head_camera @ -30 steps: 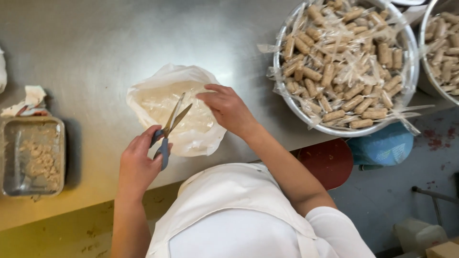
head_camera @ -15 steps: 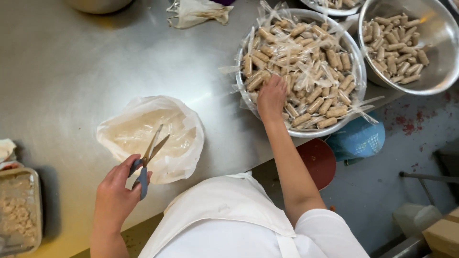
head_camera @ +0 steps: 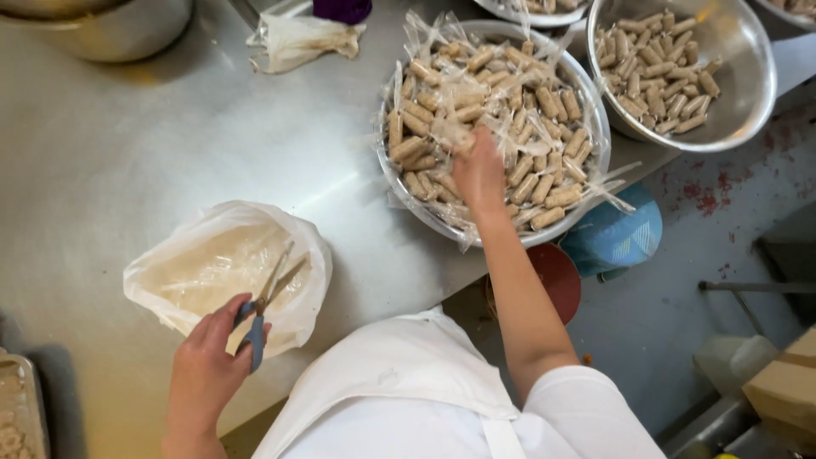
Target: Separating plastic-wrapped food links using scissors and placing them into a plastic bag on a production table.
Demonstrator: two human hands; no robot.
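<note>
My left hand [head_camera: 206,365] grips blue-handled scissors [head_camera: 266,306], blades apart, over a clear plastic bag [head_camera: 223,268] of pale scraps on the steel table. My right hand [head_camera: 478,172] reaches into a large steel bowl [head_camera: 595,127] heaped with plastic-wrapped brown sausage rolls [head_camera: 510,110]. Its fingers are buried among the wrapped pieces, and whether they have closed on one is hidden.
A second steel bowl [head_camera: 748,51] of unwrapped rolls sits at the far right. A crumpled plastic wrapper [head_camera: 297,38] and a big metal pot [head_camera: 110,25] lie at the back. A tray [head_camera: 21,416] is at the left edge. Red [head_camera: 557,276] and blue [head_camera: 620,238] stools stand below the table edge.
My right hand left the bag and reached right into the bowl of wrapped rolls. The left hand kept the scissors over the bag. The view shifted to the right.
</note>
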